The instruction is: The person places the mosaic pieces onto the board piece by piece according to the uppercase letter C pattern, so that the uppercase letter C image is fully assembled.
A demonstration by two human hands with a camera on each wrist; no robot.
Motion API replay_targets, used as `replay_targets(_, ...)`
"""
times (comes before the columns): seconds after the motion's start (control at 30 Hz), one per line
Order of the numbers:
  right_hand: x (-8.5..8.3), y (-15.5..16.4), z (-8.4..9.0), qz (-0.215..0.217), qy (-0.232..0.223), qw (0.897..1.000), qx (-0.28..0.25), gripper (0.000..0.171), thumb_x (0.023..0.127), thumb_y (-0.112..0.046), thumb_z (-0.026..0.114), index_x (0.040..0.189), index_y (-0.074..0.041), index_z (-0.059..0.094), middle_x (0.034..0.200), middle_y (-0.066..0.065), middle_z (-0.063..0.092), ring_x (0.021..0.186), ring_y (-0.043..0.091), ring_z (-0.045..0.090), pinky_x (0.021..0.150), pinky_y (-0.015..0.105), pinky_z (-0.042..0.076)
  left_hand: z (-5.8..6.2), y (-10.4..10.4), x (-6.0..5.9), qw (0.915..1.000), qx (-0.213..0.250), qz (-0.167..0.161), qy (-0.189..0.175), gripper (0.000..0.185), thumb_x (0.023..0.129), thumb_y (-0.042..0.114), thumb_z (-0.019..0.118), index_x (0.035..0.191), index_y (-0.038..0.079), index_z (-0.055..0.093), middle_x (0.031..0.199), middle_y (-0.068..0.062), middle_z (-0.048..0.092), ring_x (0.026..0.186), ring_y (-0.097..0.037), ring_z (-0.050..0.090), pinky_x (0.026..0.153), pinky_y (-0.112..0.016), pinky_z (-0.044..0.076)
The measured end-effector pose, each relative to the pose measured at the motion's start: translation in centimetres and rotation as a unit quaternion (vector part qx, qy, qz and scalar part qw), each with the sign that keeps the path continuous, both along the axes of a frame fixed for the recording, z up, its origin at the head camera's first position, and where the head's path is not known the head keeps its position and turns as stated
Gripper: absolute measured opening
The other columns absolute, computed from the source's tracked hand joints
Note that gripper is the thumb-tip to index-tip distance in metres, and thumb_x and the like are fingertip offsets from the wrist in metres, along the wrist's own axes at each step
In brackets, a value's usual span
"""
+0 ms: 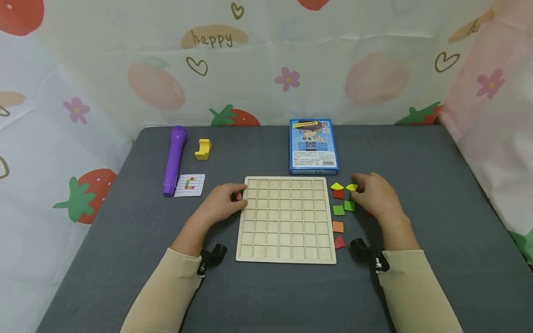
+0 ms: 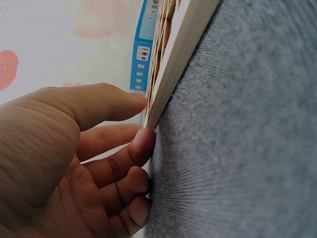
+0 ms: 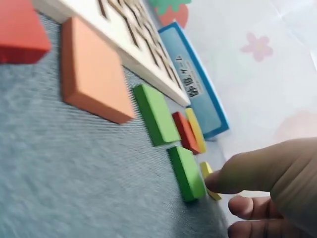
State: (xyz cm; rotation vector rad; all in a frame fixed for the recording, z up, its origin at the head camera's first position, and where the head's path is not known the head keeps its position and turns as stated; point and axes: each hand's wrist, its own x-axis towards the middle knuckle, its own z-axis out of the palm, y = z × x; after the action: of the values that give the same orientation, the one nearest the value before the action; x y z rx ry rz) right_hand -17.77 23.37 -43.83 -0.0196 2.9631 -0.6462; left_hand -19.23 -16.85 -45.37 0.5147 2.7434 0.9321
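At the bench's (image 1: 125, 259) ten o'clock lie a purple torch (image 1: 174, 159), a yellow block (image 1: 203, 149) and a small pattern card (image 1: 189, 185) showing a coloured C-shape. Next comes the left hand (image 1: 220, 203), resting at the nine o'clock edge of the wooden grid board (image 1: 285, 219); the left wrist view shows its fingers (image 2: 141, 141) loosely curled, tips pressed against the board's rim and the thumb over the edge, steadying rather than lifting it. Every cell of the board looks bare, so I judge the filling not yet begun, with all pieces left to place. A blue box (image 1: 313, 146) sits at the board's twelve o'clock. At three o'clock of the board lie the loose tiles: yellow quarter (image 1: 337, 186), red tile (image 1: 338, 194), green tile (image 1: 338, 210), orange tile (image 1: 338, 226) and red piece (image 1: 339, 242). The right hand (image 1: 374, 196) rests over a second yellow piece (image 1: 351, 187) and second green tile (image 1: 349, 206), its thumb tip touching that yellow piece, the other fingers bent and holding nothing.
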Motion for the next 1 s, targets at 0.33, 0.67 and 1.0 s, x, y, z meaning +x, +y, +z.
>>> replay_targets(0.33, 0.0, 0.3, -0.5, -0.006, 0.012, 1.000, -0.011, 0.029, 0.101, -0.012, 0.065, 0.127, 0.001, 0.069, 0.120, 0.025, 0.052, 0.102, 0.041, 0.054, 0.091, 0.058, 0.047, 0.3, 0.1, 0.2, 1.0000, 0.005, 0.006, -0.002, 0.047, 0.093, 0.015, 0.070, 0.136, -0.002, 0.063, 0.084, -0.002, 0.062, 0.073, -0.016, 0.052, 0.072, -0.034, 0.042)
replay_targets(0.67, 0.1, 1.3, 0.0, -0.006, 0.013, 1.000, -0.017, 0.029, 0.099, 0.000, 0.055, 0.123, 0.005, 0.070, 0.125, 0.030, 0.053, 0.108, 0.045, 0.053, 0.095, 0.060, 0.045, 0.2, 0.2, 0.4, 0.9999, 0.010, 0.010, -0.003, 0.047, 0.094, 0.015, 0.071, 0.137, -0.001, 0.063, 0.083, -0.001, 0.063, 0.071, -0.015, 0.053, 0.071, -0.034, 0.042)
replay_targets(1.0, -0.2, 2.6, -0.1, 0.008, -0.014, 1.000, -0.019, 0.032, 0.099, -0.009, 0.064, 0.125, 0.010, 0.065, 0.120, 0.029, 0.055, 0.105, 0.043, 0.055, 0.095, 0.059, 0.045, 0.2, 0.1, 0.3, 0.9999, 0.010, 0.013, -0.004, 0.047, 0.093, 0.015, 0.071, 0.137, 0.000, 0.064, 0.082, -0.001, 0.064, 0.070, -0.015, 0.053, 0.070, -0.034, 0.042)
